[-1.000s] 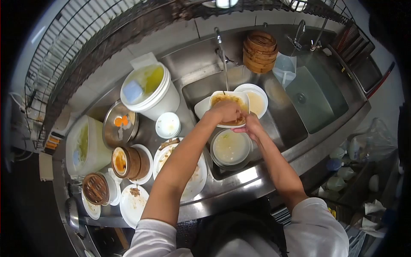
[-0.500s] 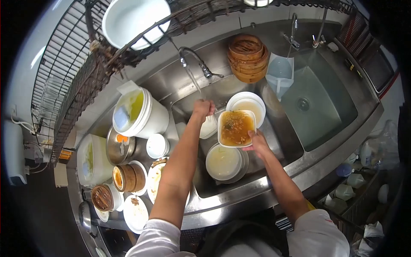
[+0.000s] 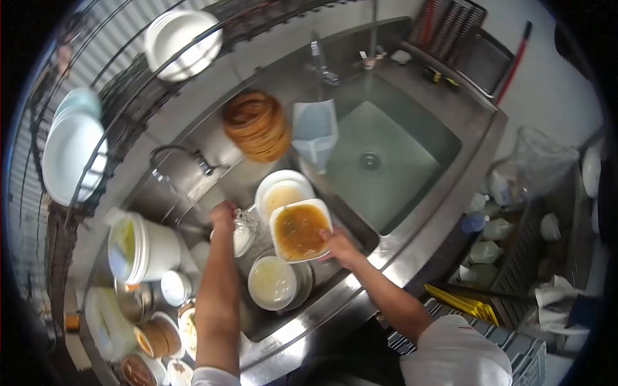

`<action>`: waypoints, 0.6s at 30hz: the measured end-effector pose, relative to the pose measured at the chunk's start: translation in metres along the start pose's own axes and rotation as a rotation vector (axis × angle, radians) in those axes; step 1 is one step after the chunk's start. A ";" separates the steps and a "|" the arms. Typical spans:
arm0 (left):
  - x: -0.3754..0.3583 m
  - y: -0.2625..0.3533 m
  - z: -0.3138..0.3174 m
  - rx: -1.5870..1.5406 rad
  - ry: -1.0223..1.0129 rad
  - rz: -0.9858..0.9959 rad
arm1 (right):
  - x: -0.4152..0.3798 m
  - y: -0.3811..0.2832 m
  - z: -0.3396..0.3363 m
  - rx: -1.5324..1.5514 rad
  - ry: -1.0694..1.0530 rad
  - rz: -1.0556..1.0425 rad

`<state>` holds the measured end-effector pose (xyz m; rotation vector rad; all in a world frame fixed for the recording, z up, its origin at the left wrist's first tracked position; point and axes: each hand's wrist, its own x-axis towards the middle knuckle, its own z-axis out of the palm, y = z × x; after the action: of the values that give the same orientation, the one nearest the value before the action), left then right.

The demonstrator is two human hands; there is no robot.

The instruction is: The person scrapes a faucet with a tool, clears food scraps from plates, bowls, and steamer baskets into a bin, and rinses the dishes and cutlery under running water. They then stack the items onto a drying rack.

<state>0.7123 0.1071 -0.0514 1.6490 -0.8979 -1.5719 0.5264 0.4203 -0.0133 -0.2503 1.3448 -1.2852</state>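
Observation:
My right hand (image 3: 338,248) grips the near right edge of a squarish white bowl (image 3: 277,248) filled with brown soup with bits in it. The bowl is held level above the left sink basin. My left hand (image 3: 223,215) is closed at the basin's far left, beside a wet white dish (image 3: 243,238) with water splashing around it; what its fingers hold is hidden. Behind the soup bowl sits a round white bowl (image 3: 265,183) with cloudy liquid. Nearer me, a stack of round bowls (image 3: 306,286) has pale yellowish liquid in the top one.
A curved faucet (image 3: 170,151) stands behind the left basin. Stacked bamboo steamers (image 3: 261,132) and a pale blue scoop-like container (image 3: 314,132) stand near the water-filled right basin (image 3: 412,161). White buckets (image 3: 158,251) and used dishes crowd the left counter. A wire rack with plates (image 3: 74,157) hangs above.
My view has turned to the right, so the sink appears further left and more of the right side shows. Both hands stay over the left basin, the soup bowl still held.

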 end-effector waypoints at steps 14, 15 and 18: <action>-0.001 0.028 0.002 1.065 0.221 0.595 | -0.018 0.005 -0.014 0.047 0.041 -0.031; 0.010 0.029 0.000 1.020 0.282 0.704 | -0.021 0.006 -0.014 0.039 0.048 -0.054; 0.033 0.032 0.000 0.965 0.348 1.012 | -0.035 -0.001 -0.015 -0.009 0.080 -0.045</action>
<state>0.7130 0.0619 -0.0422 1.4854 -2.0213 -0.1140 0.5240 0.4546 0.0022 -0.2385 1.4197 -1.3394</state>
